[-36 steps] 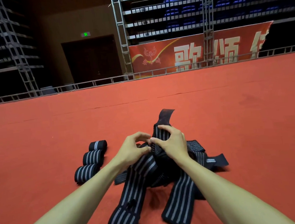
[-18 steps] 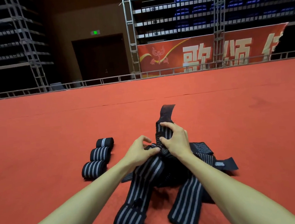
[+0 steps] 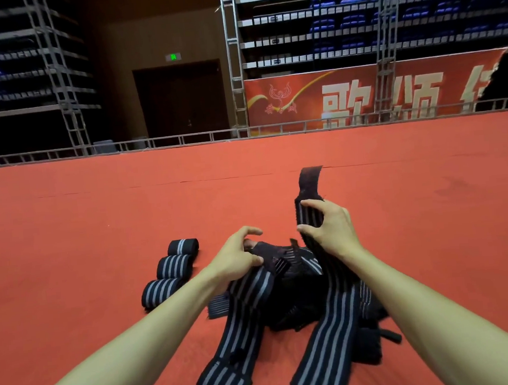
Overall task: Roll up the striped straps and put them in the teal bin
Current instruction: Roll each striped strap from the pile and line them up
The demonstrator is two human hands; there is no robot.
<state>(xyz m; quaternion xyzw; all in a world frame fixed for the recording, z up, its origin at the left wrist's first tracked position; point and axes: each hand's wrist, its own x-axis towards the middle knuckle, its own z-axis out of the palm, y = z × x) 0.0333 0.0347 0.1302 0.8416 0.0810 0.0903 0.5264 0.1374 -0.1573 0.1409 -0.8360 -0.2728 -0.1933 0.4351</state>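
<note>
- Red carpet (image 3: pixel 68 237) covers the floor from the near edge to a low metal rail (image 3: pixel 181 138) at 12 o'clock.
- Behind the rail stand a dark door (image 3: pixel 181 100) with a green sign (image 3: pixel 173 57) above it, steel trusses (image 3: pixel 233 57), tiers of blue seats (image 3: pixel 415 18) and, toward 1 o'clock, a red banner (image 3: pixel 360 92) with large pale characters.
- A pile (image 3: pixel 293 286) of loose black straps with grey stripes lies on the carpet between the two forearms, tangled at its middle.
- Three rolls (image 3: pixel 175 265) lie on the carpet at 9 o'clock of the pile, side by side in a short row, touching or nearly so, clear of the pile.
- The right hand (image 3: pixel 330 229) is at 1 o'clock of the pile, its thumb and curled fingers clasping a raised strap (image 3: pixel 309 215).
- That strap stands up out of the pile, its plain dark end (image 3: pixel 311 178) pointing to 12 o'clock above the fingers.
- The left hand (image 3: pixel 236 257) sits at 10 o'clock of the pile, fingers bent over a dark strap end and thumb lying on it; I cannot tell whether it truly grips.
- From under that hand a near strap (image 3: pixel 241 315) runs flat toward 7 o'clock, its end folded.
- Another strap (image 3: pixel 328 347) runs from the pile toward 5 o'clock, flat on the carpet.
</note>
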